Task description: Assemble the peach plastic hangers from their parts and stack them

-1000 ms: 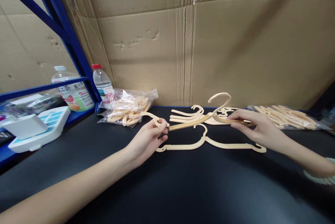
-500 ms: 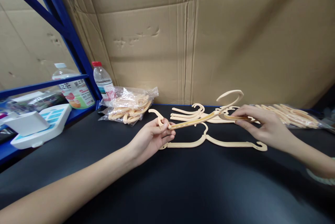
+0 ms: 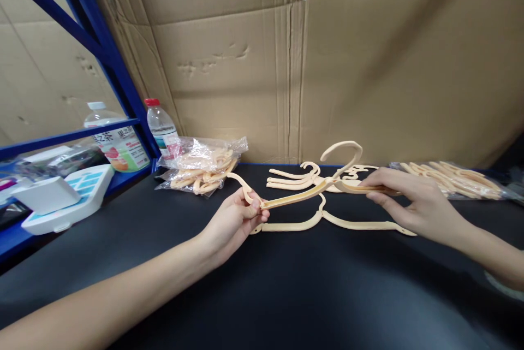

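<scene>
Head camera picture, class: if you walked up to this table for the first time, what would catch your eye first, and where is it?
First, the cream hanger held just above the black table at mid-picture, the left hand pinching one end and the right hand the other. A second hanger lies flat right beneath it. Behind, creased cardboard fills the background, with a clear bag of hangers at its foot on the left.

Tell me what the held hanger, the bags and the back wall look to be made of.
Held hanger: likely moulded plastic, cream, matte; thin uniform arms, a hollow groove along one arm. Left hand and right hand pinch its ends.
Bags: clear film, probably polythene; glossy, crinkled, contents visible.
Back wall: brown corrugated cardboard; creases, dents, fold lines.
</scene>
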{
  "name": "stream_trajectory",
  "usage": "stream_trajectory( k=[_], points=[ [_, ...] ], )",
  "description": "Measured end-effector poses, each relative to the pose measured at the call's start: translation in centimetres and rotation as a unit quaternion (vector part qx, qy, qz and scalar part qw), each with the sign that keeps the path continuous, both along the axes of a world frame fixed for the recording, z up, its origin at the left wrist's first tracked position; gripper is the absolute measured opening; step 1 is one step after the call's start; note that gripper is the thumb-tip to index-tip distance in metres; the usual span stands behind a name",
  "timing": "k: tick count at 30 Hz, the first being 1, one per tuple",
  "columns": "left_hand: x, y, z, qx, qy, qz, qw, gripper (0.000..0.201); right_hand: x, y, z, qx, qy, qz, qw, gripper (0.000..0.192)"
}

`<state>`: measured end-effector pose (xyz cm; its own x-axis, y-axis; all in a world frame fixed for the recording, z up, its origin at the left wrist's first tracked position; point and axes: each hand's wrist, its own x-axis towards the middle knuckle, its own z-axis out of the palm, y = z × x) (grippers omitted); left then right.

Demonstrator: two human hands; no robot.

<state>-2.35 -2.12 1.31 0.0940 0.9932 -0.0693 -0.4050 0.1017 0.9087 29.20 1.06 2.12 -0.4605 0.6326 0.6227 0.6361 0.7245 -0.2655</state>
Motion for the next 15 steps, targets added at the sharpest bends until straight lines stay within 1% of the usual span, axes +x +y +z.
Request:
stream_trajectory(
  k=[4, 8, 12, 15],
  points=[
    [0.26, -0.13, 0.1, 0.028, 0.002, 0.045, 0.999, 0.022, -0.41, -0.47, 0.06, -0.003, -0.002, 0.003, 1.0, 0.014],
    [0.42, -0.21, 0.18, 0.028, -0.004, 0.094, 0.995, 0.022, -0.82, -0.97, 0.26, 0.006, -0.001, -0.012, 1.0, 0.016],
    [0.57, -0.2, 0.63, 0.01, -0.021, 0.123, 0.992, 0.021, -0.87, -1.07, 0.32, -0.003, 0.002, -0.038, 0.999, 0.02],
    [0.62, -0.04, 0.84, 0.011, -0.034, 0.128, 0.991, 0.018, -0.76, -0.91, 0.32, -0.036, 0.015, -0.052, 0.998, 0.025]
  ],
)
